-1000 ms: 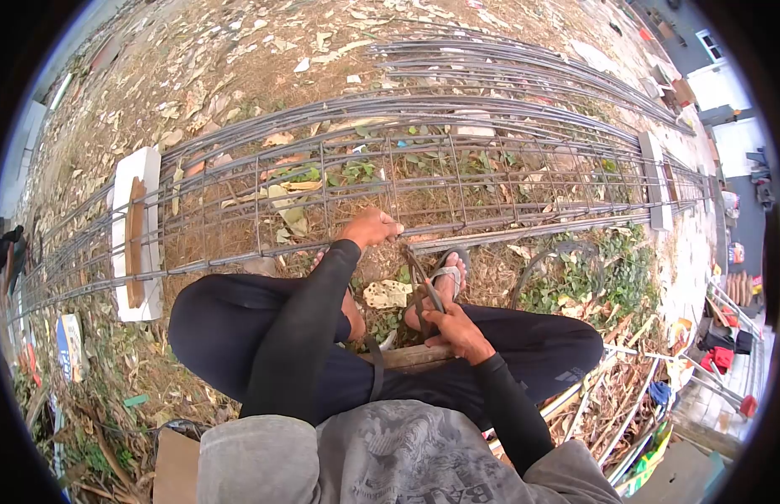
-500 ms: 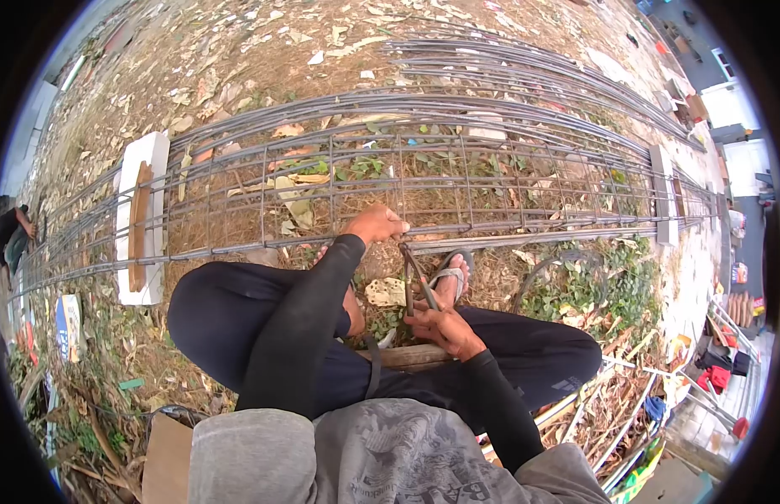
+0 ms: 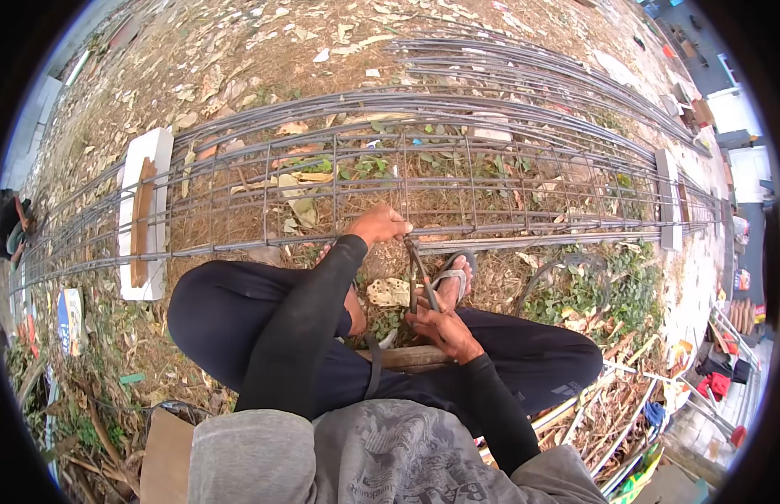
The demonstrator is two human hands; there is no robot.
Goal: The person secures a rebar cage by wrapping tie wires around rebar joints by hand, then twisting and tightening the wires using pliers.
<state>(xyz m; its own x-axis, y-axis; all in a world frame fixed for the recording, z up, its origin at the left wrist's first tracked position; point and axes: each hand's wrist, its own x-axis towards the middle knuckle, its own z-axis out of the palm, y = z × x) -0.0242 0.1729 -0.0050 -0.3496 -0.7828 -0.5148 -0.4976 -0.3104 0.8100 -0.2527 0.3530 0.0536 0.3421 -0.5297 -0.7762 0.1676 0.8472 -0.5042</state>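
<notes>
My left hand is closed at the near long rebar of a steel rebar cage, beside a crossing with a thin cross tie. Its fingers curl over the bar, and any tie wire there is too small to make out. My right hand grips the handles of a pair of pincers from below. The pincers stand jaws-up, their head against the near rebar just right of my left fingertips. Both handles are slightly spread.
White blocks with wood strips, one at the left and another at the right, support the cage. More loose rebars lie beyond. My sandalled foot is under the near edge. Another person is at the far left.
The pincers' head has shifted slightly, and the handles are a little differently angled. My left hand stays at the same crossing. The view has moved slightly.
</notes>
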